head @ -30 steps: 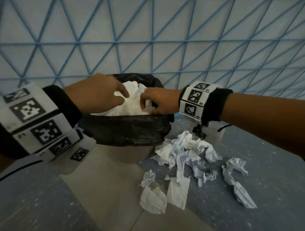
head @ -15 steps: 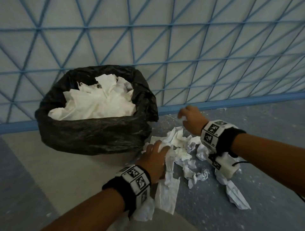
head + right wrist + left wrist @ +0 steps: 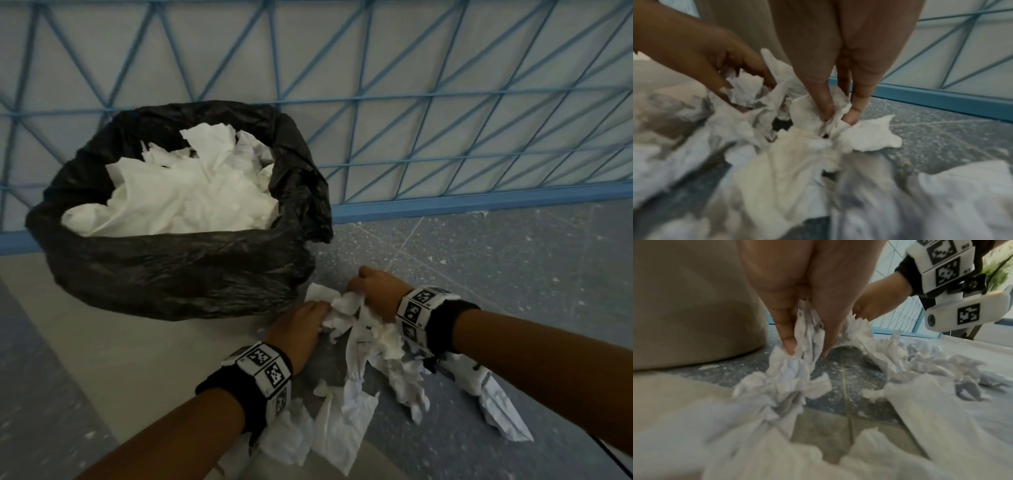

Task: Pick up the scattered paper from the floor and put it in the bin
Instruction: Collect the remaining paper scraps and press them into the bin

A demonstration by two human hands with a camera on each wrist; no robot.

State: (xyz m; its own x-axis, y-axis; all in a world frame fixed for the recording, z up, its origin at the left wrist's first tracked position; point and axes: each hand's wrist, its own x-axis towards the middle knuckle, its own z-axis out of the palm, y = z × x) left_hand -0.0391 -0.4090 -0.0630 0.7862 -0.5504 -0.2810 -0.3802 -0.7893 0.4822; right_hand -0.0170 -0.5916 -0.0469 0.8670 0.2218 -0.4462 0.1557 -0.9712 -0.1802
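- Down on the floor (image 3: 513, 274), the paper (image 3: 359, 346) lies in a crumpled pile stretching from the bin (image 3: 178, 267) toward the person.
- Left hand (image 3: 298, 329) pinches some paper.
- Right hand (image 3: 376, 291) grips more.

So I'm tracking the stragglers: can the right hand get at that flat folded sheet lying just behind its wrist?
Probably yes, but not right now. The right hand is pinching crumpled paper near the bin. The folded sheet lies uncovered on the floor, so nothing blocks it once that hand lets go.
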